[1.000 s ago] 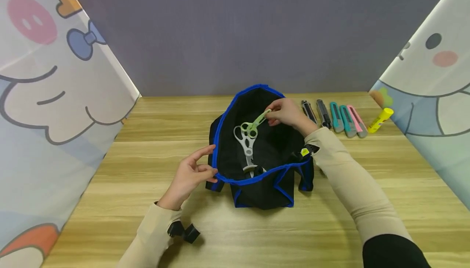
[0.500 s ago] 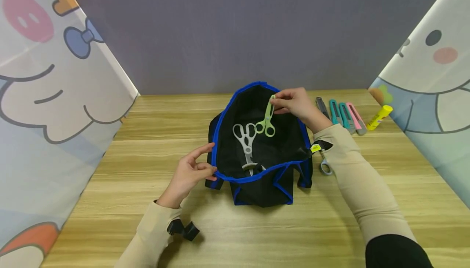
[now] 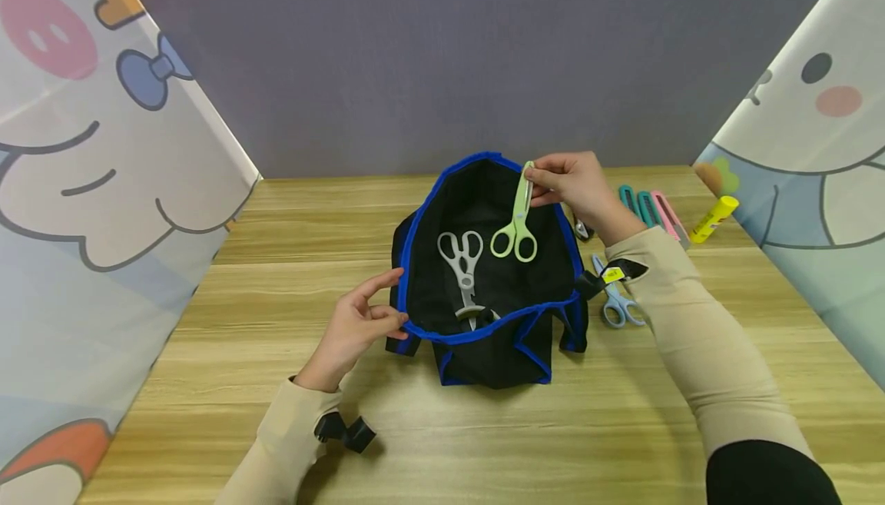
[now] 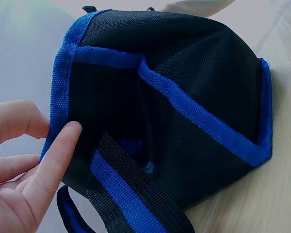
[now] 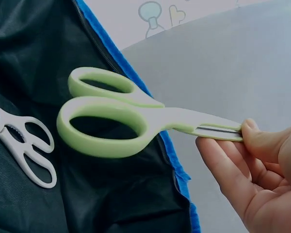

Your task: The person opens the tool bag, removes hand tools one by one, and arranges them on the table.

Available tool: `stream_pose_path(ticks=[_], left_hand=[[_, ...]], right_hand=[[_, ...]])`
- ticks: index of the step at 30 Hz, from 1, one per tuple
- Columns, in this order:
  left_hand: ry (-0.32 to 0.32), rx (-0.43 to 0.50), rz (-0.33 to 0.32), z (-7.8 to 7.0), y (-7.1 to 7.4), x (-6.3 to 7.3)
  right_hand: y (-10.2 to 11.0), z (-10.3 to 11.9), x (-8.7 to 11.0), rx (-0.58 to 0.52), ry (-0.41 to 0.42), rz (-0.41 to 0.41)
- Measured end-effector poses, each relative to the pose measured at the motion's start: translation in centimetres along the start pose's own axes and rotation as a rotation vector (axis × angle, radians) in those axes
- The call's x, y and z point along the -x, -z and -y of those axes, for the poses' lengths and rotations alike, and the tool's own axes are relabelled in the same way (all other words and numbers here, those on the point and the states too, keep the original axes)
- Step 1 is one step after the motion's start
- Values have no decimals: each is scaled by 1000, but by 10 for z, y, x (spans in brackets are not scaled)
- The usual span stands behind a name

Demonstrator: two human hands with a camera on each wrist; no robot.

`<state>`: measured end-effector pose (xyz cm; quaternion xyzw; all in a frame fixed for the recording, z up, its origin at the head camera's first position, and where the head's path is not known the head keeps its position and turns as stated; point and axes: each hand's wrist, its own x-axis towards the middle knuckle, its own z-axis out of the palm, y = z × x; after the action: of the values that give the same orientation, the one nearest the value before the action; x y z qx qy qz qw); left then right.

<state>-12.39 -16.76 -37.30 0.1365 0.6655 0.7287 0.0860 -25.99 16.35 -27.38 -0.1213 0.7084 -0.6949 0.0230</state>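
Observation:
A black tool bag (image 3: 498, 359) with blue trim stands on the wooden table, its mouth facing up. My left hand (image 3: 354, 328) pinches the blue-edged rim at the bag's left side, thumb on one face and fingers on the other in the left wrist view. Inside lie white-handled kitchen scissors (image 3: 462, 263), whose lower end is partly covered by other dark items. My right hand (image 3: 577, 186) holds light green scissors (image 5: 155, 116) by the blade end between thumb and fingers. Their two finger loops hang downward over the bag's opening.
Right of the bag lie light blue scissors (image 3: 614, 305). Behind the right wrist are teal utility knives (image 3: 628, 197), a pink one (image 3: 667, 217) and a yellow glue stick (image 3: 715, 219). A grey wall (image 3: 470, 67) rises at the table's back edge.
The right hand has lifted the green scissors up and to the right, from beside the white scissors to over the bag's far right rim. The left hand stays at the rim.

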Motion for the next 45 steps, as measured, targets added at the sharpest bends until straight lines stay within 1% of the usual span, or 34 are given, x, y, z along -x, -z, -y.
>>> stream_pose_path(ticks=[3,8,12,15,16,19,22,23,25,28,29,30,34,37,41,42,45], left_hand=[[0,3,0,0,0,0],[2,-2,-2,-1,0,1],[1,-2,-2,-1,0,1],[0,-1,-2,-1,1,0],[0,-1,-2,-1,0,0],[3,-2,-4,-2,0,1],[5,-5,-6,-2,0,1],[6,-6,-7,-3,0,1],[6,-6,-7,-3,0,1],[4,-4,-6,-3,-1,1],[5,-3,-7,-3,-1,1],[5,-3,-7,-3,-1,1],[8,-6,-8,-3,-1,0],[10,-7,-6,-3,-1,0],[9,-7,-3,-3,0,1],[9,-8,-2,-3,0,1],[9,-7,-1,-2,0,2]], right_hand=[[5,3,2,-44,-12,3],[14,8,5,-75,-25,-12],[24,11,8,-42,-28,-36],[33,12,12,-18,-32,-31],[37,13,14,-29,-37,-21],[47,14,18,11,-42,-16],[58,14,22,77,-52,-25],[62,13,24,120,-54,-35],[70,12,28,157,-66,-39],[84,9,34,205,-103,-46],[89,8,36,251,-124,-57],[94,6,38,271,-139,-57],[118,-4,43,322,-200,-21],[135,-13,46,319,-238,12],[153,-28,52,367,-301,22],[157,-32,54,394,-313,26],[168,-44,57,442,-372,66]])
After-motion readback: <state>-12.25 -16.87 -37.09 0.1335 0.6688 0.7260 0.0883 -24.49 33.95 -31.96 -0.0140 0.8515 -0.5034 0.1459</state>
